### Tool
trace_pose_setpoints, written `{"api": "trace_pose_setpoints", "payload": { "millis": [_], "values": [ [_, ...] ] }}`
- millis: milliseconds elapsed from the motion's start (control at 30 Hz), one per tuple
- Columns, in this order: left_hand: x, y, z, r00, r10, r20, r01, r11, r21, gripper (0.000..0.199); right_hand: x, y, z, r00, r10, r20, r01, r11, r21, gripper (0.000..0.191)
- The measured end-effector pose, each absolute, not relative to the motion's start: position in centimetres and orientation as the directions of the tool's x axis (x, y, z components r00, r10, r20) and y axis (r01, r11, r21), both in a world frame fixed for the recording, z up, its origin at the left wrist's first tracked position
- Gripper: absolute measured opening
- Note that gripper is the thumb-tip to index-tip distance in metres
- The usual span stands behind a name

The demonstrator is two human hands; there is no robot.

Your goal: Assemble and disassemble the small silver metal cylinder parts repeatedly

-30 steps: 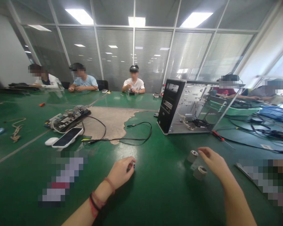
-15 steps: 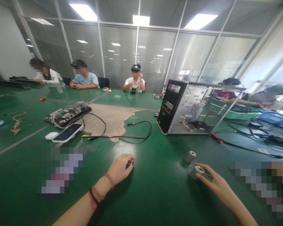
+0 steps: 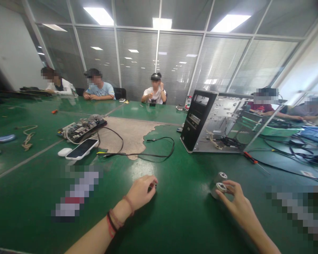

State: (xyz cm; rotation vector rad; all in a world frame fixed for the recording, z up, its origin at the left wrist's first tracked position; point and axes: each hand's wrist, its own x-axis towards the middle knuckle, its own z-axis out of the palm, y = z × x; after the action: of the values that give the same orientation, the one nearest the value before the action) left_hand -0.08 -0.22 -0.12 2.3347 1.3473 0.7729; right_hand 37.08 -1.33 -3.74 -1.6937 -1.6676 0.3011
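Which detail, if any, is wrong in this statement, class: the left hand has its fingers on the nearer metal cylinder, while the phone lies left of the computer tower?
Which hand it is: the head view shows the right hand with its fingers on the nearer metal cylinder. The phone does lie left of the computer tower.

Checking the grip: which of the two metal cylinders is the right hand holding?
The nearer cylinder, lower in view: the right hand has thumb and fingers around its top. The farther cylinder stands just behind it, with no fingers around it.
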Motion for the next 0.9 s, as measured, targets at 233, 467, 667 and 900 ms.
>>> {"api": "trace_pose_setpoints", "payload": {
  "millis": [233, 467, 667, 900],
  "values": [
    [0.0, -0.3, -0.2, 0.417, 0.857, 0.302, 0.674, -0.515, 0.529, 0.018, 28.1, 0.9, 0.0, -0.224, 0.86, 0.458, 0.68, 0.475, -0.559, 0.033],
    [-0.2, -0.2, 0.3, 0.417, 0.853, 0.314, 0.657, -0.522, 0.544, 0.019, 20.6, 0.8, -3.1, -0.285, 0.81, 0.512, 0.495, 0.582, -0.645, 0.031],
    [0.4, -0.4, 0.4, 0.475, 0.829, 0.295, 0.638, -0.555, 0.533, 0.017, 20.3, -0.2, -3.5, -0.33, 0.827, 0.455, 0.426, 0.561, -0.71, 0.027],
    [0.1, 0.2, 0.1, 0.424, 0.849, 0.316, 0.66, -0.529, 0.534, 0.019, 20.7, 0.0, -3.1, -0.23, 0.947, 0.223, -0.014, 0.226, -0.974, 0.03]
  ]
}}
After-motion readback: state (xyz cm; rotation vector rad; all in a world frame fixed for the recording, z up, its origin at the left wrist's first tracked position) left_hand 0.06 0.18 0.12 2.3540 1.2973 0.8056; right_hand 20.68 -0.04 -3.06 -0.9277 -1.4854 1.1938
